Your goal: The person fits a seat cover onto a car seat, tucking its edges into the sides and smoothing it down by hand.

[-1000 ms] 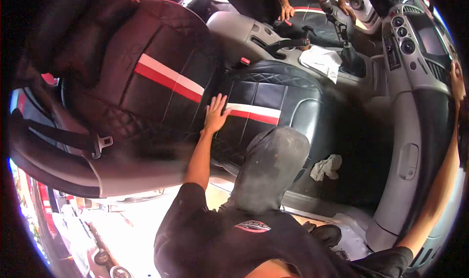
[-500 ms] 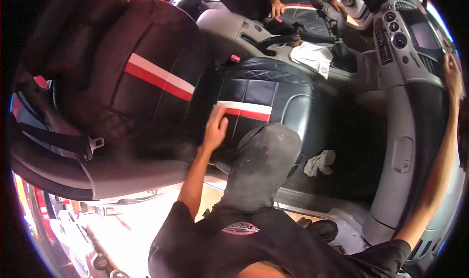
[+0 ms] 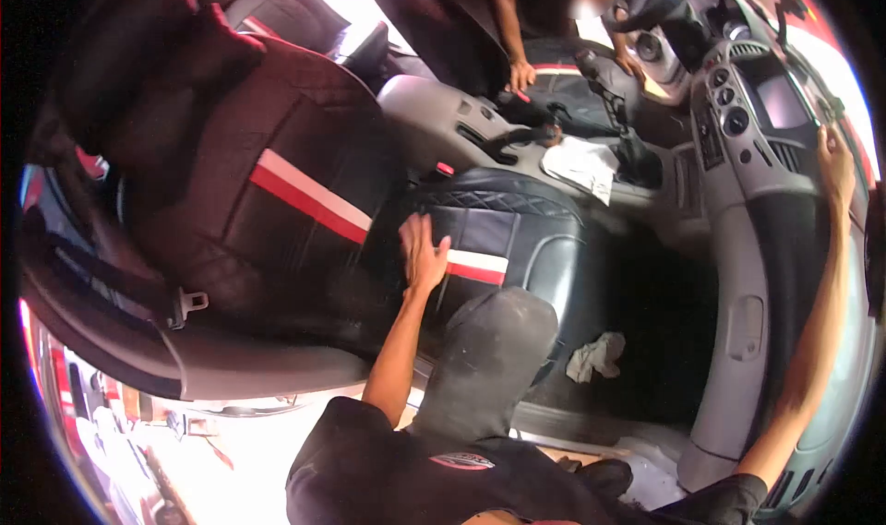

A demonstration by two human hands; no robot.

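The fingers of my left hand are spread over the black passenger seat cushion, beside its white and red stripe. Nothing is held in it. With the arm stretched out, my right hand lies on top of the dashboard, near the screen; its fingers look laid on the surface, though they are small and partly hidden. My grey-clothed knee is at the outer side of the cushion. The seat backrest, with a matching stripe, stands to the left.
A white cloth lies on the center console beside the gear lever. Another crumpled cloth is on the dark floor. Across the car, another person's hand reaches to the other seat. A seat belt buckle tongue hangs beside the backrest.
My view has shifted, so the seat and console sit lower in it. My left hand has come down onto the cushion with its fingers spreading. My right hand stays on the dashboard.
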